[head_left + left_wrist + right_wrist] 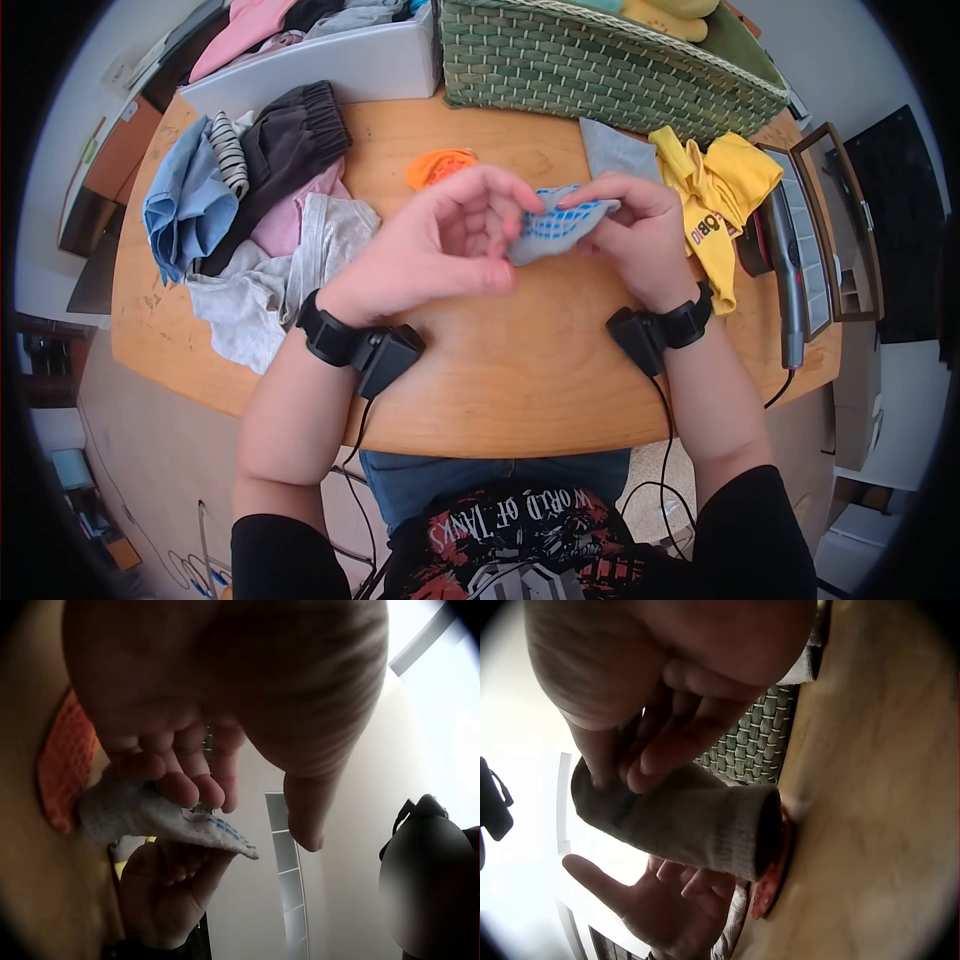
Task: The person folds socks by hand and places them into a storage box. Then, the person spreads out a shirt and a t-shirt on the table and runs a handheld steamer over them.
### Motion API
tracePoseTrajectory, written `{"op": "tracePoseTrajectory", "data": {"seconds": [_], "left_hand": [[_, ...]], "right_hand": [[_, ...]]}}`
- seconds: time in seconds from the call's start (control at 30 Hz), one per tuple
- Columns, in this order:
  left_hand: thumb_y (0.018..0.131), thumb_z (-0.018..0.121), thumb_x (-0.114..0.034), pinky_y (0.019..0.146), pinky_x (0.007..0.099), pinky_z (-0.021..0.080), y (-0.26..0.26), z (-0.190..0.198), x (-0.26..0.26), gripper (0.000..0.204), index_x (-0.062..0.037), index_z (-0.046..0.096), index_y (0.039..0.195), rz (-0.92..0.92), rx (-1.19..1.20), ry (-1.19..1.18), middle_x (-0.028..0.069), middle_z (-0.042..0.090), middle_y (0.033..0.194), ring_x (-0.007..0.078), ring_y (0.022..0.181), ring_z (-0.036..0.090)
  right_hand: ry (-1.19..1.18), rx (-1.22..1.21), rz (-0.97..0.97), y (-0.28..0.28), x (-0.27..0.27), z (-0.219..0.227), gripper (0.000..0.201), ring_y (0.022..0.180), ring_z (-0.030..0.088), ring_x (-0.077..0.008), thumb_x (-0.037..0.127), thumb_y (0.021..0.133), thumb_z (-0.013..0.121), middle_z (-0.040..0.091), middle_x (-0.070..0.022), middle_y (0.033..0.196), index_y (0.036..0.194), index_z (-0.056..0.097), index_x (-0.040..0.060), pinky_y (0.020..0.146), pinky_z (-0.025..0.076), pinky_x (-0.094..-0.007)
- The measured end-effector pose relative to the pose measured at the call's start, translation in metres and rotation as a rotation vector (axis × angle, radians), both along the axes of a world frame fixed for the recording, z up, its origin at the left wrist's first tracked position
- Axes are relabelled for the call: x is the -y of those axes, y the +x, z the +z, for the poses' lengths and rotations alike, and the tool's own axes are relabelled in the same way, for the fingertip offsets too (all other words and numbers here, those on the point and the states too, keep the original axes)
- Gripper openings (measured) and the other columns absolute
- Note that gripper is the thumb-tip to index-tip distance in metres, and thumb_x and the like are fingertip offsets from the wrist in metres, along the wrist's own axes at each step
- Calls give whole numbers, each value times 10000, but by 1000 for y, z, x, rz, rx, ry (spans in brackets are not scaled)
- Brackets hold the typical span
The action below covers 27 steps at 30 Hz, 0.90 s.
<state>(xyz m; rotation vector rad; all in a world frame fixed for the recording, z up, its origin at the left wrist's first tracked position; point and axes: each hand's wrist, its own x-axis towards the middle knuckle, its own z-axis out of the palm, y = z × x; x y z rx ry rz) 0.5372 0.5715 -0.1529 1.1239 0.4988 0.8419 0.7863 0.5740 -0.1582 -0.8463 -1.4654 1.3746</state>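
Note:
A grey sock with blue grip marks on its sole is up in front of me over the table. Thumb and fingers of my right hand pinch it at one end. The sock's ribbed cuff hangs loose and open toward the tabletop in the right wrist view. My left hand is close beside the sock, its thumb spread away from loosely bent fingers and nothing gripped between them. Behind the left hand, an orange patterned sock lies on the table, partly hidden in the head view.
Left on the wooden table are folded blue, dark and grey clothes. A white bin and a green woven basket stand at the back. At right lie a yellow garment, a grey cloth and a corded hair tool.

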Motion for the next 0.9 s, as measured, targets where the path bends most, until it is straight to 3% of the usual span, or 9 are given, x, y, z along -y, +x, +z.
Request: {"op": "tracePoseTrajectory", "data": {"seconds": [0.07,0.23,0.33,0.43,0.53,0.63,0.73,0.8,0.9], "left_hand": [[768,865,-24,802,186,446,6,-9,0,577,-88,552,1248,-156,62,82,-49,540,1050,35,937,514],[789,854,-24,792,190,444,15,-4,10,525,-104,530,1194,-62,-92,107,-51,556,1037,30,893,514],[896,725,-20,820,225,487,15,-5,9,385,-83,533,1223,37,-20,84,-22,589,1056,50,933,561],[975,510,-47,907,312,539,7,-7,4,359,-23,522,1333,167,89,-25,67,640,1186,141,1071,627],[953,513,-16,1012,407,534,2,-10,-3,470,4,472,1421,210,223,-58,167,576,1384,277,1215,620],[935,576,2,1006,404,539,3,-13,-3,456,6,494,1383,191,212,-65,156,631,1306,270,1184,642],[918,619,36,993,355,535,1,-8,0,391,-10,535,1297,82,63,-60,113,654,1259,201,1164,643],[911,632,62,1001,334,525,2,-10,1,339,-26,565,1231,-15,-59,-43,82,657,1245,157,1165,634],[902,668,67,1020,307,506,7,-20,1,360,-37,544,1224,-109,51,53,81,655,1251,136,1174,626]], "right_hand": [[-7,-66,63,-7,4,-3,290,927,703,-134,-72,889,707,722,-80,1035,1168,663,-6,779,584,-265],[-11,-150,159,-14,6,-3,515,960,689,-133,-96,850,738,687,-83,1101,1316,547,14,845,585,-266],[-17,-144,168,-17,7,7,536,934,680,-128,-95,855,734,673,-78,1072,1333,520,22,842,583,-260],[-35,-198,93,-17,5,7,503,846,681,-129,-68,882,721,672,-78,982,1333,520,29,755,582,-237],[-47,-120,50,10,-11,-11,392,766,682,-136,35,948,693,685,-97,943,1309,542,15,659,564,-223],[-215,-14,342,21,-20,-17,310,709,689,-148,146,1001,653,706,-123,941,1263,573,2,589,548,-236],[-422,-143,304,1,-12,-13,309,866,714,-148,195,1020,632,715,-129,1073,1248,591,-10,699,570,-252],[-226,-230,79,-11,-8,-13,332,1059,687,-152,115,992,658,698,-109,1183,1291,576,-3,863,561,-265],[-201,-211,92,-7,-8,-10,382,1166,640,-153,31,960,671,675,-82,1252,1325,561,4,991,519,-283]]}}
